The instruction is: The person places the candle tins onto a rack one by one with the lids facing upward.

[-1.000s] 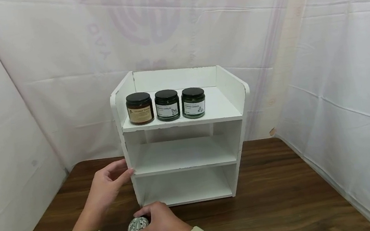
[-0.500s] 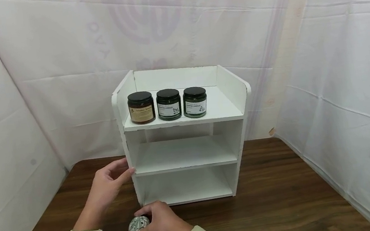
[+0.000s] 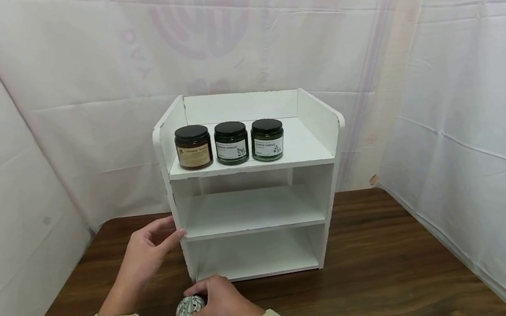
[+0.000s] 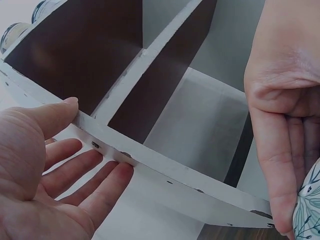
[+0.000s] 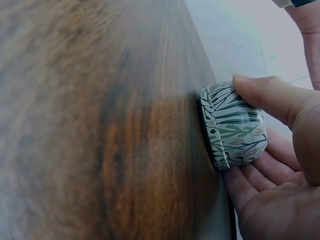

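Observation:
A small round tin point(image 3: 189, 311) with a green-and-white leaf pattern stands on the dark wood table in front of the shelf's left corner. My right hand point(image 3: 222, 302) grips it, thumb on one side and fingers on the other; in the right wrist view, the tin's point(image 5: 235, 127) rimmed end rests against the wood. My left hand point(image 3: 145, 254) holds the left side panel of the white shelf point(image 3: 247, 170). In the left wrist view, the thumb of that hand point(image 4: 60, 165) touches the panel's front edge and the fingertips meet its outer face.
On the top tier stand three lidded candle jars: an amber one point(image 3: 194, 149) with a tan label, and two green ones point(image 3: 232, 145) with white labels. The wood table point(image 3: 394, 267) extends to the right. White cloth point(image 3: 86, 149) hangs behind and at both sides.
Both hands keep their places on the tin and the shelf. The head view has shifted very slightly; nothing else has visibly moved.

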